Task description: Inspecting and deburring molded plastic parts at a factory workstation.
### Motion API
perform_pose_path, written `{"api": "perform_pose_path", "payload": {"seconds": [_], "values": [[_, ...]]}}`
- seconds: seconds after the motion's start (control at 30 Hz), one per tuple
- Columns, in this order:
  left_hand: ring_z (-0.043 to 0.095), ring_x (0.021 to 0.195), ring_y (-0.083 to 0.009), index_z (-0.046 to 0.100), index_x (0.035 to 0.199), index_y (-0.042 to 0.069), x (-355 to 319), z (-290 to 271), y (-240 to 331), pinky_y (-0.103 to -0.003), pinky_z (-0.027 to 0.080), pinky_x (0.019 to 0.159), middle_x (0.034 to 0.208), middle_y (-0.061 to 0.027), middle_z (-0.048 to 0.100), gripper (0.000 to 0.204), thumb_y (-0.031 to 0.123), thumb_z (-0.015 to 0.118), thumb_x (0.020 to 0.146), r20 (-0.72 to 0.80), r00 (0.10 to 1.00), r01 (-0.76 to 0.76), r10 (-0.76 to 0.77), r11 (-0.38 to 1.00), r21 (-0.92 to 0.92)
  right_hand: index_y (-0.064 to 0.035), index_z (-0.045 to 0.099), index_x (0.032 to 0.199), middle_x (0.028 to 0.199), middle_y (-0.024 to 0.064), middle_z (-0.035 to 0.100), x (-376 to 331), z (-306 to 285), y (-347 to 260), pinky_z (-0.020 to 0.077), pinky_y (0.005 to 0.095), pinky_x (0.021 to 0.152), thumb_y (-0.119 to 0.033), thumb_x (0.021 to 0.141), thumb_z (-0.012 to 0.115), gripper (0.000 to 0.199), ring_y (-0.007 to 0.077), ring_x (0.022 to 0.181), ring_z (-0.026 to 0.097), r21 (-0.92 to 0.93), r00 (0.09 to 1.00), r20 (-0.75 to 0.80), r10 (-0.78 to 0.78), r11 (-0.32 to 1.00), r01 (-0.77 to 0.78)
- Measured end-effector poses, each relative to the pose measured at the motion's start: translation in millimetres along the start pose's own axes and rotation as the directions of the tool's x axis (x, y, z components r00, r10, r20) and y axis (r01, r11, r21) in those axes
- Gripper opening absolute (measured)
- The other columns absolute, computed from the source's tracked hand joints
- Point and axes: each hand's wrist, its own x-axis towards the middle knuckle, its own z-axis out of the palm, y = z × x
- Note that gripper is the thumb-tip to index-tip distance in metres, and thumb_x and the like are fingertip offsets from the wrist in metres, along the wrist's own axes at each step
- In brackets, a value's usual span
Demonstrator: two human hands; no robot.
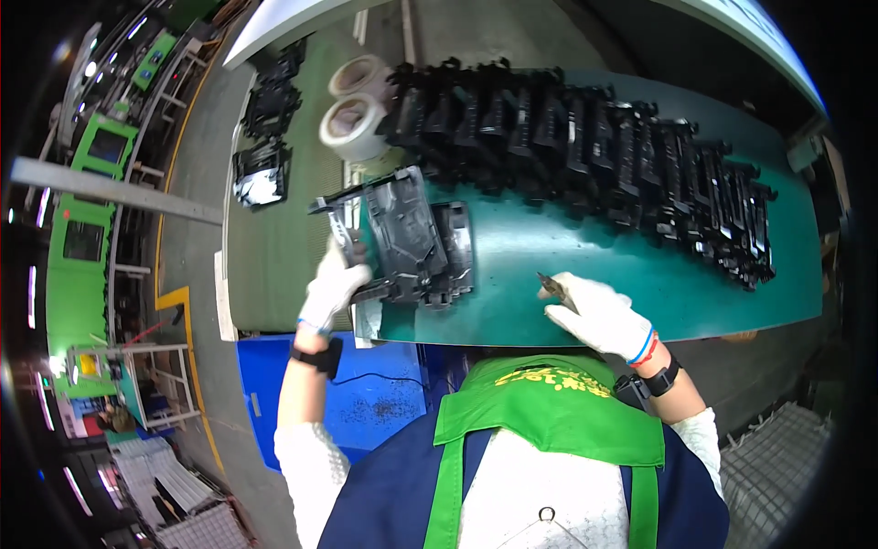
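My left hand (331,288), in a white glove, grips the near left edge of a black moulded plastic frame (402,229). The frame is tilted at the left end of the green tabletop (521,265), and a second black plastic piece (457,242) shows at its right side. Over the table to the right, my gloved right hand (599,316) is closed around a small pair of nippers (553,289). Their dark jaws point away to the left, apart from the frame; the handles are mostly hidden in the palm.
A long row of black plastic frames (576,137) lines the table's far side. Two tape rolls (355,126) stand left of the row. More black parts (262,174) lie on the conveyor belt (302,247) at the left. Below the table edge sits a blue bin (375,416).
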Motion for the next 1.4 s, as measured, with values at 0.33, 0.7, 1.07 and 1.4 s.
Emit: {"api": "perform_pose_path", "payload": {"seconds": [0.33,0.7,1.07,1.4], "values": [[0.066,0.078,-0.0169,0.061,0.114,0.000,-4,172,65,-0.030,0.054,0.076,0.081,-0.0065,0.068,0.037,0.003,0.065,0.078,0.445,0.881,0.089,-0.161,0.980,0.178,-0.0122,0.068,0.115,0.096,0.0099,0.061,-37,-47,78,0.0495,0.0450,0.077,-0.037,0.089,0.078,0.038,0.0327,0.089,0.062,-0.627,0.904,-0.172,-0.390,0.751,0.205],[0.066,0.073,-0.0152,0.057,0.099,0.004,42,231,24,-0.029,0.051,0.068,0.078,-0.0074,0.070,0.027,0.005,0.070,0.075,0.521,0.822,0.101,-0.232,0.958,0.268,-0.0117,0.065,0.103,0.098,0.0102,0.062,-19,-61,129,0.0488,0.0442,0.076,-0.043,0.083,0.080,0.040,0.0296,0.092,0.064,-0.797,0.912,0.116,-0.393,0.511,0.322],[0.067,0.074,-0.0152,0.057,0.106,0.003,38,230,32,-0.028,0.052,0.071,0.080,-0.0089,0.074,0.032,0.005,0.070,0.077,0.524,0.819,0.134,-0.233,0.966,0.220,-0.0071,0.064,0.107,0.091,0.0160,0.065,-13,-71,117,0.0540,0.0493,0.066,-0.036,0.096,0.071,0.032,0.0373,0.077,0.067,-0.554,0.947,0.308,0.090,0.826,0.102],[0.064,0.068,-0.0106,0.059,0.130,-0.001,-16,192,91,-0.027,0.051,0.066,0.075,-0.0059,0.068,0.041,0.015,0.067,0.093,0.422,0.903,0.235,-0.079,0.914,-0.331,-0.0088,0.065,0.111,0.093,0.0126,0.062,-32,-64,68,0.0527,0.0459,0.078,-0.036,0.094,0.074,0.033,0.0341,0.087,0.064,-0.498,0.908,-0.346,-0.236,0.866,0.035]]}}
